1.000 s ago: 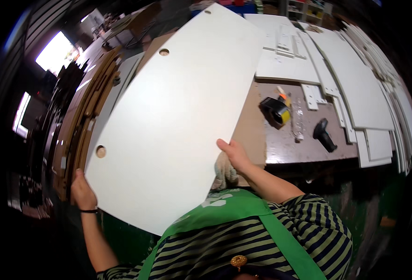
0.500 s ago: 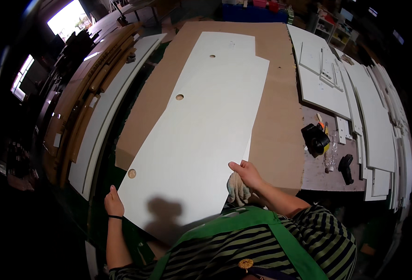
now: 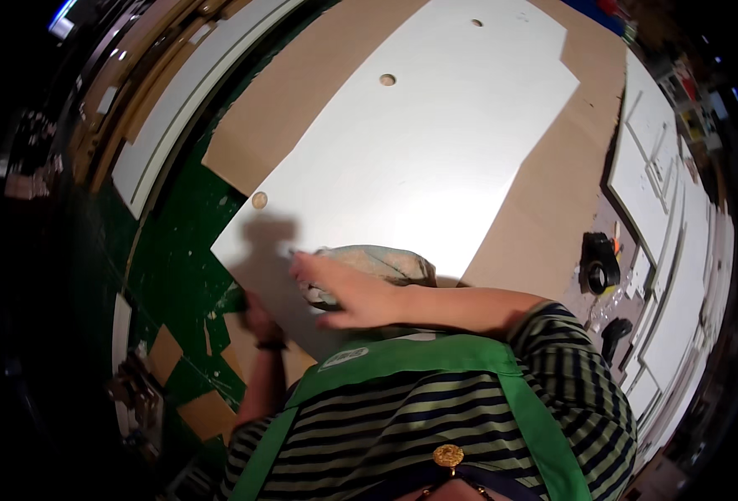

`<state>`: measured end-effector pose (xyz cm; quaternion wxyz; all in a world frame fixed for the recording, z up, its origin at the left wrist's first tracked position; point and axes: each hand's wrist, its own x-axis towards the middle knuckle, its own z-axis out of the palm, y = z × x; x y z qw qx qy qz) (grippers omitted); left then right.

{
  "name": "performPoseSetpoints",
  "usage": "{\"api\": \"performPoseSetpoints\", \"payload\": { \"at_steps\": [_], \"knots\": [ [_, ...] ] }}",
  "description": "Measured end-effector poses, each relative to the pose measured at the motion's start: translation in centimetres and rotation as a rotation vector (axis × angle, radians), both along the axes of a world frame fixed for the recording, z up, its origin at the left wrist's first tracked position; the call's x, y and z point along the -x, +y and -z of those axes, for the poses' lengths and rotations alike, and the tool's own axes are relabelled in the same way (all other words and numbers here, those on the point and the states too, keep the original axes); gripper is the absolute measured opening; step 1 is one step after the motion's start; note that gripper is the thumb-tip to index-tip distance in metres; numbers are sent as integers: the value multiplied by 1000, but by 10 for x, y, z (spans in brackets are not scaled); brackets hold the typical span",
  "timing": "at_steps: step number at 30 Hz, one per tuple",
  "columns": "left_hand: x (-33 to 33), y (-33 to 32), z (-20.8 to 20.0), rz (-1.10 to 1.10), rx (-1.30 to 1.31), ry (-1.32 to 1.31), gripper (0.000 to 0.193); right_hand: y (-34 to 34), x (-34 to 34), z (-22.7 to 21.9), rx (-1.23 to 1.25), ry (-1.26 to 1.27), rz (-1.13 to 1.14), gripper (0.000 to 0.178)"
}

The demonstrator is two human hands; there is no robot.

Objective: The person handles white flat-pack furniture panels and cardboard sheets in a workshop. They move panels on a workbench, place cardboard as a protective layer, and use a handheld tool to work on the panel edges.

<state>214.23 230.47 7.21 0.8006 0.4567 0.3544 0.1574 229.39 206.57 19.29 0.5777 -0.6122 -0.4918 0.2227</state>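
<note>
Your right hand presses a cloth, fingers spread, near the white panel's near edge; your left hand grips that edge (partly hidden).

White panel w/ round holes, flat on brown board.

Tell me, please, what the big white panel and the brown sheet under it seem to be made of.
White panel: probably laminated particleboard; smooth matte white face, and its drilled holes show tan core. Brown sheet: looks like cardboard or thin fibreboard; flat, dull brown, no gloss.
</note>
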Motion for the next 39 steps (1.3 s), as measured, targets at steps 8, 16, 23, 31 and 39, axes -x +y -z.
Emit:
{"api": "performPoseSetpoints", "payload": {
  "at_steps": [8,16,23,31,39],
  "knots": [
    [44,-92,-25,-18,-331,359,57,72,-42,75,138,-771,38,59],
    [140,-24,-26,-105,-400,582,64,-17,-316,86,435,-807,656,46],
    [197,6,-51,58,-469,746,74,-387,-343,98,1114,-405,1588,31],
    [188,19,-32,10,-391,643,73,-334,-213,2,279,-717,1418,32],
    [223,81,16,73,-16,382,70,-90,-19,73,149,-887,465,42]
  ]
}}
